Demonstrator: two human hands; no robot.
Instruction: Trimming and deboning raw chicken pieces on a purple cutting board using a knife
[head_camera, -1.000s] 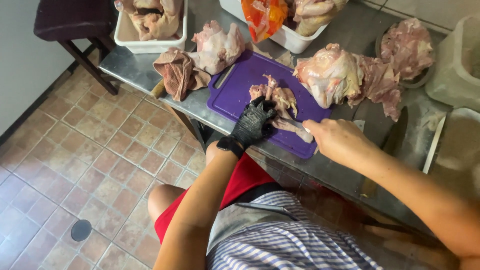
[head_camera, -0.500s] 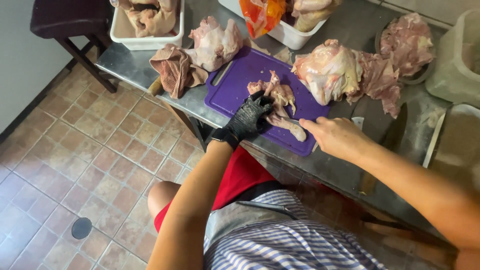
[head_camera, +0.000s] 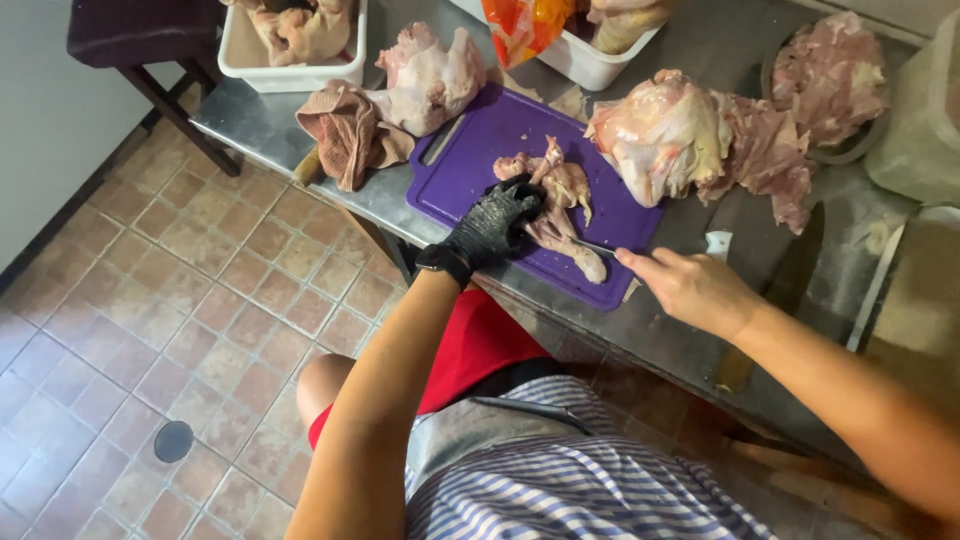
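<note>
Nearest you, your left hand (head_camera: 490, 225), in a black glove, presses down on the chicken piece (head_camera: 558, 205) that lies on the purple cutting board (head_camera: 470, 170); its fingers are curled onto the meat, pinning it rather than lifting it. Your bare right hand (head_camera: 690, 290) is closed around a knife (head_camera: 600, 248), whose thin blade points left toward the meat, its tip touching or just beside the lower end of the piece.

To cut well here, keep the gloved fingertips tucked back and clear of the blade's line, since the tip sits very near them. Hold the piece flat and firm so it does not slide on the wet board. Let the knife work in short, drawn strokes along the joint or seam instead of forcing it straight down. The board's near edge sits close to the edge of the tabletop (head_camera: 660, 340), so press downward, not toward yourself.

Beyond the board, a whole plucked bird (head_camera: 430, 80) rests at its upper left corner with a brownish rag (head_camera: 345, 135) beside it, and another carcass (head_camera: 665, 135) with loose skin lies to the right. Farther back stand white tubs (head_camera: 290, 60) holding more meat. Keep the cut pieces apart from these so the working space on the board stays open.
</note>
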